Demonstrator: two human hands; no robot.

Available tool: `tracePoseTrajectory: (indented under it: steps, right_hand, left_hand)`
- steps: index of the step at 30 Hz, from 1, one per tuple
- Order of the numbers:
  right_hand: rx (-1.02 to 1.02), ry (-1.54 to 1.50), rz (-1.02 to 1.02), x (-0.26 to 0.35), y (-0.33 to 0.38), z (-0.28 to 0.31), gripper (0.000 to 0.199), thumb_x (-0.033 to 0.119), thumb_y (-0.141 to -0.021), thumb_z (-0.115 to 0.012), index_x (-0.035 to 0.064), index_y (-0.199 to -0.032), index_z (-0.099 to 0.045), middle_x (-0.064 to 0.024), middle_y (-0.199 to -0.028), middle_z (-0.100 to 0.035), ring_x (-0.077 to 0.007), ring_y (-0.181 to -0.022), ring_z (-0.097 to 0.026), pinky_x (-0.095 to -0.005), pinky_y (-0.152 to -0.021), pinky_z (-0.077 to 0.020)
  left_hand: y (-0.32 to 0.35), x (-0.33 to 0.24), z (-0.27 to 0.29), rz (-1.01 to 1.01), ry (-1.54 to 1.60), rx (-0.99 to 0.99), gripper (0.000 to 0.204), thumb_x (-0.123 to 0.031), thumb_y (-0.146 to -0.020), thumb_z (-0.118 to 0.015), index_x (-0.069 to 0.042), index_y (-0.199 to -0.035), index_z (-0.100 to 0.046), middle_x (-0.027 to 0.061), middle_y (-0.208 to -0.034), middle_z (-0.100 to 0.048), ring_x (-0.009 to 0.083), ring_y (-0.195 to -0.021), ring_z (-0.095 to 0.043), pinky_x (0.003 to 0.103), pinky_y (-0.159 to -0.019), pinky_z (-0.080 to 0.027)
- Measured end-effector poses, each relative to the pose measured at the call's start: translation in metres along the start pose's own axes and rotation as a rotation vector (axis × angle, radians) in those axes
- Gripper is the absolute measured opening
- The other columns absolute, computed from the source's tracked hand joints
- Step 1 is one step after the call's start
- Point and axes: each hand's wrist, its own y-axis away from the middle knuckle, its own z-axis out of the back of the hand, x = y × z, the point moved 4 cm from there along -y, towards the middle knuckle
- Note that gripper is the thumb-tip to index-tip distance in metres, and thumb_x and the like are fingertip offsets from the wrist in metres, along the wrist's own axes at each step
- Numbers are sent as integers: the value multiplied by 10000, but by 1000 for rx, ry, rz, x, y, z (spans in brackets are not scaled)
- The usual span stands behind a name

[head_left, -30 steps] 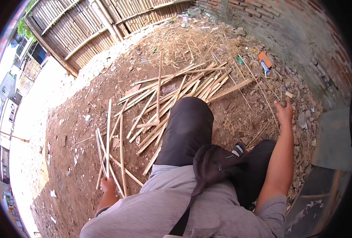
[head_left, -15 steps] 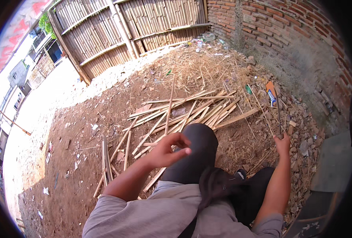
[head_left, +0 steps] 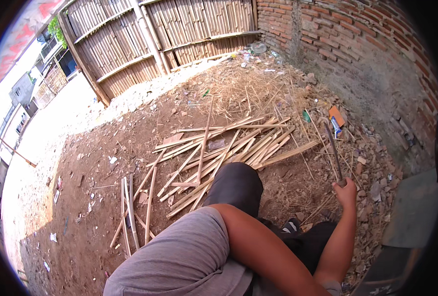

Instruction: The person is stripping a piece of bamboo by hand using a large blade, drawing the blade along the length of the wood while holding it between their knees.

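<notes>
Bare brown earth makes the ground of this yard, closed by a bamboo fence [head_left: 145, 44] at the far side and a brick wall [head_left: 377, 64] on the right.

From the head camera we see only one view. Our right hand [head_left: 346, 192] is closed around the handle of a long dark blade [head_left: 331, 148], which rises from the fist and leans a little to the left, away from us. Beyond the tip of the blade lies an orange scrap [head_left: 336, 115] among small stones near the wall.

Our left hand is not visible; only the left upper arm [head_left: 263, 251] in a grey sleeve [head_left: 179, 256] crosses the lower part of the picture, so we cannot tell how this hand is. Between both arms our knee [head_left: 236, 185] in dark trousers points forward.

Just beyond the knee, left of the right hand, a heap of split bamboo strips [head_left: 229, 148] lies on the earth. A few more strips [head_left: 130, 207] lie apart, further to the left. Behind the heap, dry straw [head_left: 248, 89] covers the ground.
</notes>
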Motion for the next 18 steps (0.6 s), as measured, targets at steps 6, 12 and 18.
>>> tracePoseTrajectory:
  steps: [6,12,18]
  right_hand:
    - [-29,-128,16,2,5,9,358,275,-806,-792,-12,-964,-648,-143,-849,-655,-294,-738,-629,-451,-677,-478]
    - [-30,-112,119,14,5,12,426,319,-800,-801,-10,-1034,-667,-159,-876,-675,-321,-794,-651,-453,-712,-488]
    - [-24,-56,74,7,5,10,487,350,-790,-814,-25,-1053,-647,-167,-909,-682,-293,-810,-661,-430,-713,-499]
  left_hand:
    - [-10,2,5,-54,137,40,295,-274,-919,-656,19,-956,-650,243,-982,-654,389,-873,-630,455,-757,-497]
    - [-16,-12,14,-128,363,37,349,-308,-926,-633,31,-1009,-659,287,-1020,-657,418,-925,-626,472,-797,-498]
    - [-36,-3,-10,-449,462,-93,358,-252,-913,-627,84,-1038,-629,267,-958,-638,410,-938,-620,451,-790,-495]
